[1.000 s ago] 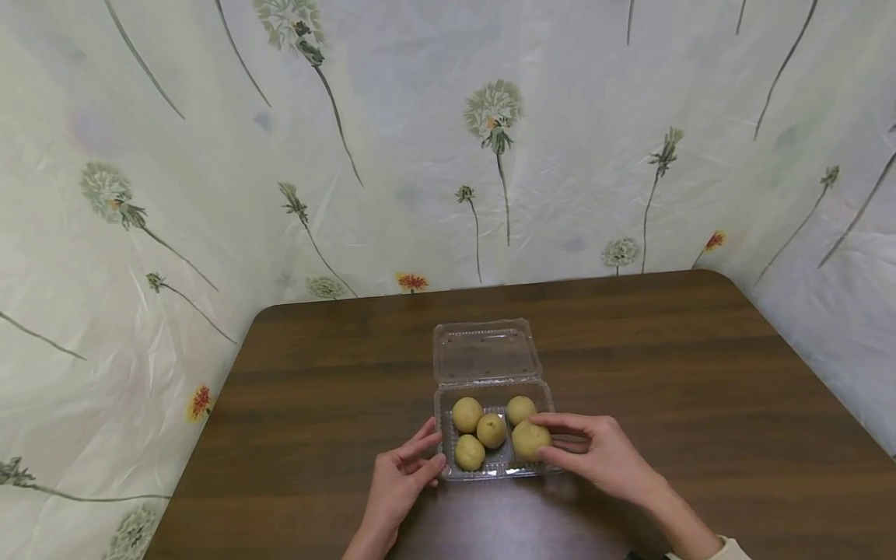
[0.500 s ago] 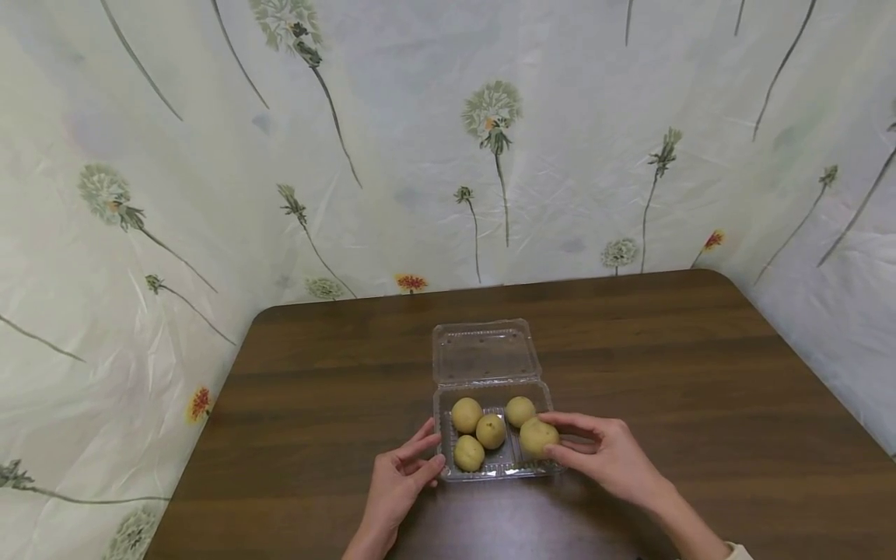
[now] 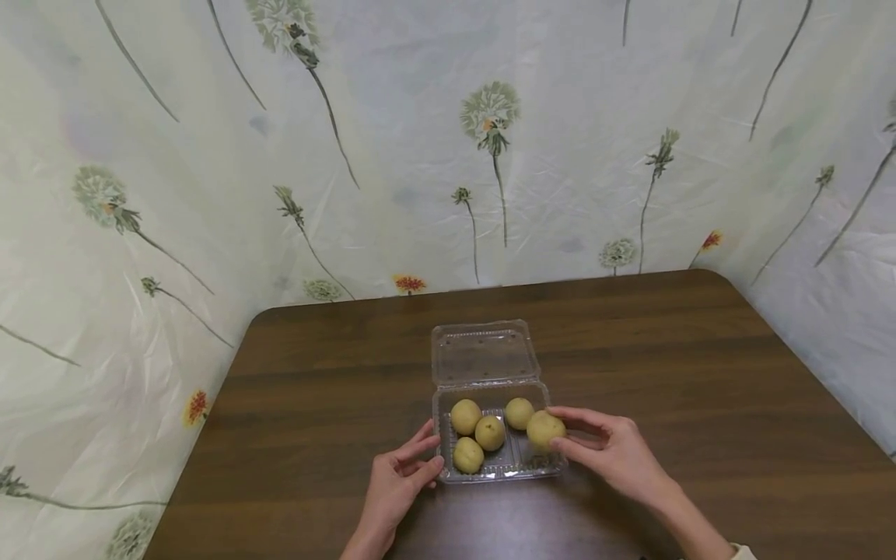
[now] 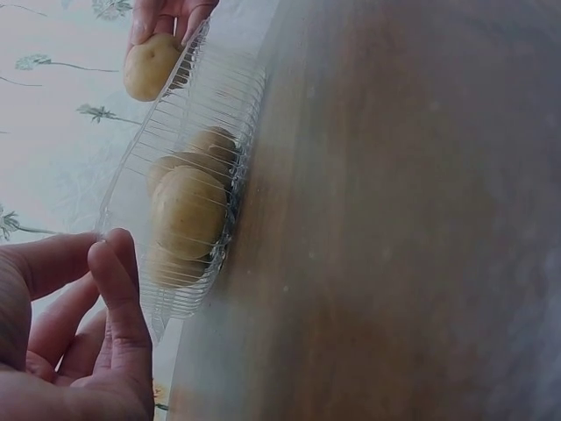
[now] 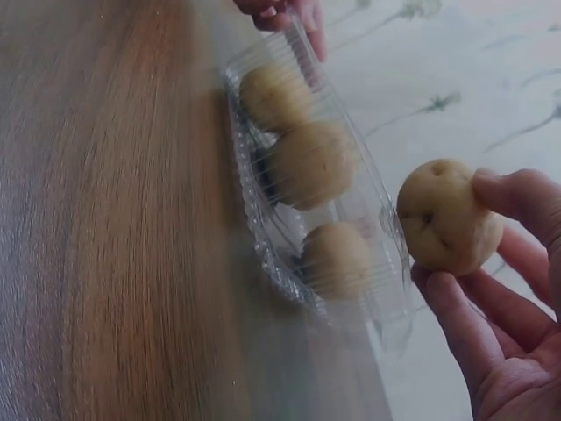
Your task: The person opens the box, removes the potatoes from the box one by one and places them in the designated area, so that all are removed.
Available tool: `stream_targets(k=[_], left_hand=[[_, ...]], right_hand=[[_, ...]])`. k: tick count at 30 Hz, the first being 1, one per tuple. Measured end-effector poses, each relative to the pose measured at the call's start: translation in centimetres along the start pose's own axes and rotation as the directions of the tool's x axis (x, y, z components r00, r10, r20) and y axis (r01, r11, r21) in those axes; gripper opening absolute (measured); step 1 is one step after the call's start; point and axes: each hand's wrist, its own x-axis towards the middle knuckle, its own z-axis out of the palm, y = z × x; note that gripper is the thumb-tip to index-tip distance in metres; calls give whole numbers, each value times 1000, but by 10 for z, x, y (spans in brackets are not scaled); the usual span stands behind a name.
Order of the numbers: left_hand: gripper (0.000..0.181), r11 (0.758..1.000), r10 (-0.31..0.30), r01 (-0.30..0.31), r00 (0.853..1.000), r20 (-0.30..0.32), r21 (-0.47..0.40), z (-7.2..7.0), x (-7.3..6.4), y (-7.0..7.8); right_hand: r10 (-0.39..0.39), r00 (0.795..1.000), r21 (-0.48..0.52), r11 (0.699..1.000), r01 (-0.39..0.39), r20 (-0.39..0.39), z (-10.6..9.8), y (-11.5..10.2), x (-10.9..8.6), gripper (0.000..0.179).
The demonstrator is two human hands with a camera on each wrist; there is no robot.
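A clear plastic clamshell container (image 3: 498,476) sits on the table with its lid (image 3: 484,356) folded back. At its left edge, my left hand (image 3: 395,481) pinches the rim between thumb and fingers. Three potatoes (image 3: 468,456) lie in the left part of the container, and one more potato (image 3: 519,414) lies at the back of the right part. My right hand (image 3: 619,459) holds another potato (image 5: 449,219) by thumb and fingertips, raised over the container's right side. The right wrist view shows small eyes on its skin, close beside the rim.
The dark wooden table (image 3: 336,373) has rounded far corners. Behind it and along both sides hangs a pale sheet (image 3: 392,140) printed with dandelions.
My right hand has lifted the potato from the container's right part and carried it a little to the right. My left hand stays at the left rim.
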Motion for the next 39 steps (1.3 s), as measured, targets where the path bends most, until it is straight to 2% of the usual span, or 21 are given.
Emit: stream_targets(k=[5, 20, 29, 39], left_hand=[[38, 1000, 3, -3, 1000, 1, 1, 0, 0, 0], [37, 1000, 1, -1, 1000, -1, 2, 0, 0, 1], [38, 1000, -3, 3, 1000, -3, 8, 0, 0, 1], [37, 1000, -2, 2, 1000, -3, 0, 0, 0, 1]], right_hand=[[15, 999, -15, 1000, -16, -47, -4, 1, 1, 39], [53, 996, -15, 998, -54, -70, -11, 3, 4, 41], [45, 994, -66, 996, -52, -99, -17, 7, 7, 40], [82, 988, -105, 990, -96, -131, -24, 10, 11, 40]])
